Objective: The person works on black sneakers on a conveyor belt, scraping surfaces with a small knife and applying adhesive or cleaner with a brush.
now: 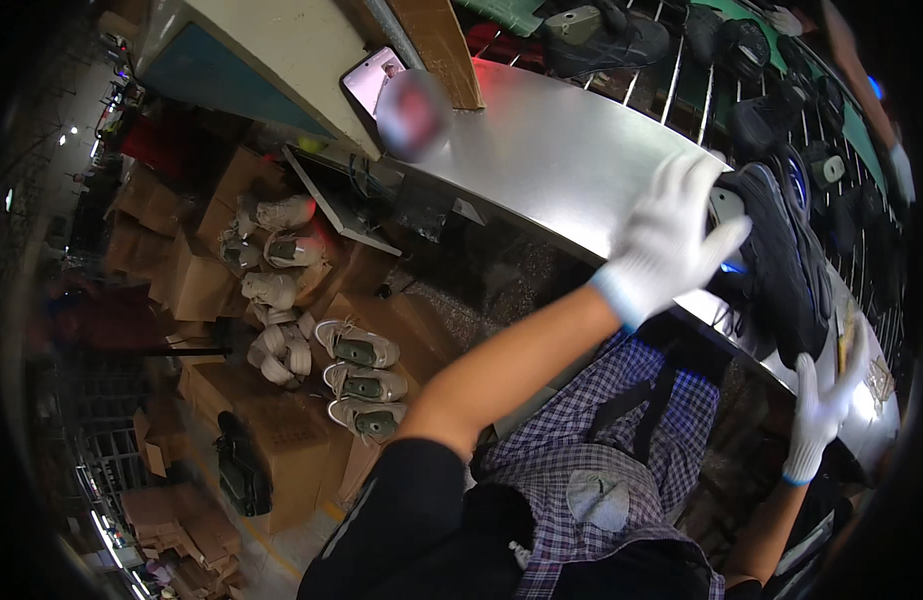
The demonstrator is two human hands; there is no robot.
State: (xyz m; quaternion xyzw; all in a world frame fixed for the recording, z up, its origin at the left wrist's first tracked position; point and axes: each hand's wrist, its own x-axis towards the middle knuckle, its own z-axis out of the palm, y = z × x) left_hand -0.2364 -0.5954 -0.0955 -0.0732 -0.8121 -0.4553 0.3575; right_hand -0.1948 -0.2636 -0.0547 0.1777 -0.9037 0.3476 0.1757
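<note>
Both my hands wear white knit gloves with blue cuffs. My left hand (672, 235) is over the metal worktop's front edge with its fingers stretched out and the thumb apart, beside the opening of a black shoe (787, 265). Whether it touches the shoe I cannot tell. Farther right and lower, my right hand (824, 410) has its thumb at one end of the shoe and its fingers spread away from it. A thin yellowish stick (843, 345) shows between that thumb and the fingers; it does not look gripped. Another dark shoe lies close against the first, partly hidden.
Beyond the metal worktop (552, 150), a wire rack (672, 75) carries several dark shoes. A phone (374, 85) leans near a wooden post (440, 50). At left, beige shoes (362, 385) rest on and in cardboard boxes (272, 430), with a black shoe (240, 465) near them.
</note>
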